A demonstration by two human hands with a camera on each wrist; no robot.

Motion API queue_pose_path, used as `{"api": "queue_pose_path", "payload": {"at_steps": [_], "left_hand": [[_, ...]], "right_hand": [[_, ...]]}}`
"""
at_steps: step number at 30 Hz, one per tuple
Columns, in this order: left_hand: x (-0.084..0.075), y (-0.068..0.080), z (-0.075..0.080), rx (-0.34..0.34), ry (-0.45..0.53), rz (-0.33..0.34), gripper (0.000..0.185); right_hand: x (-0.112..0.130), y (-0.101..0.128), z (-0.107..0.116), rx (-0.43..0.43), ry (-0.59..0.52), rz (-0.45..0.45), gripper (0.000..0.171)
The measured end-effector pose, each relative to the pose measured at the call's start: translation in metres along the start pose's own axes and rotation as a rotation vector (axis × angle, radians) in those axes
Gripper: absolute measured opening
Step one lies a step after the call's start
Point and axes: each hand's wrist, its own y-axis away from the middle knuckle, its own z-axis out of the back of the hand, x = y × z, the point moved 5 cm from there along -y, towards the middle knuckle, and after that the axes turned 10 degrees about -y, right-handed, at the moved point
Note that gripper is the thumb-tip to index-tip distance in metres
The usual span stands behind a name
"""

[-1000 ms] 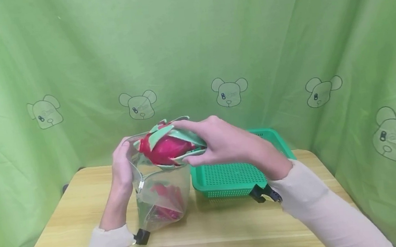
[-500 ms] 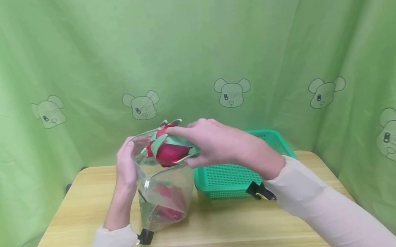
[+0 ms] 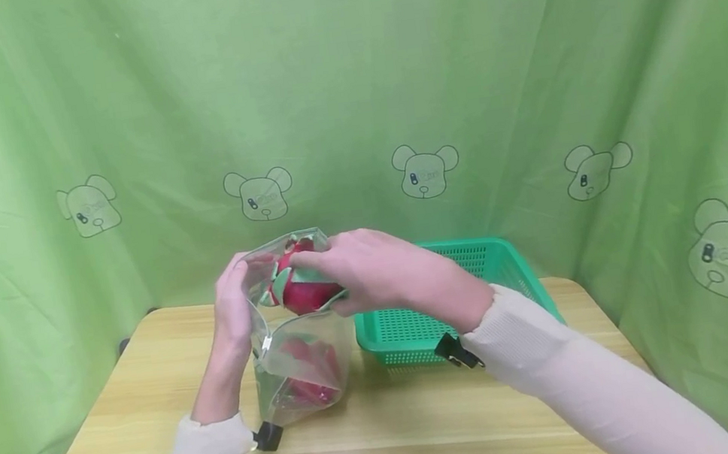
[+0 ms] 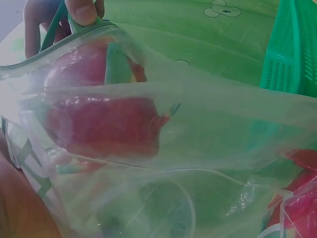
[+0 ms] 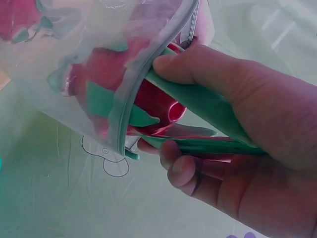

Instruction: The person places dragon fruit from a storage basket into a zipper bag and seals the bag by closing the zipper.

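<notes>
My left hand (image 3: 232, 300) holds the left side of a clear zip bag (image 3: 298, 330), thumb at its rim and fingers inside the mouth. A white zip pull (image 3: 267, 343) hangs at the near edge. With my right hand (image 3: 376, 271) I grip a red dragon fruit (image 3: 304, 296) by its long green leaves. Most of that fruit is inside the bag's mouth, while the leafy end sticks out past the rim, as the right wrist view shows. Deeper in the bag lies another red fruit (image 3: 314, 377), also visible in the left wrist view; the film blurs it.
A green perforated basket (image 3: 414, 353) stands right of the bag, partly behind my right forearm. Both rest on a light wooden table (image 3: 430, 431). Green curtains (image 3: 347, 93) with bear outlines enclose the back and sides.
My right hand has moved left and slightly down, carrying the dragon fruit from above the rim into the bag's mouth. The left hand keeps its hold on the bag.
</notes>
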Motion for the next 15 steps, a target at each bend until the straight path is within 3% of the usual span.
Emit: {"api": "queue_pose_path", "payload": {"at_steps": [8,15], "left_hand": [[-0.001,0.000,-0.001,0.011,0.007,-0.042,0.047],[-0.002,0.000,-0.002,0.015,0.024,-0.069,0.046]], "right_hand": [[-0.002,-0.010,-0.007,0.098,-0.062,-0.042,0.070],[0.001,-0.017,-0.022,0.160,-0.110,-0.059,0.061]]}}
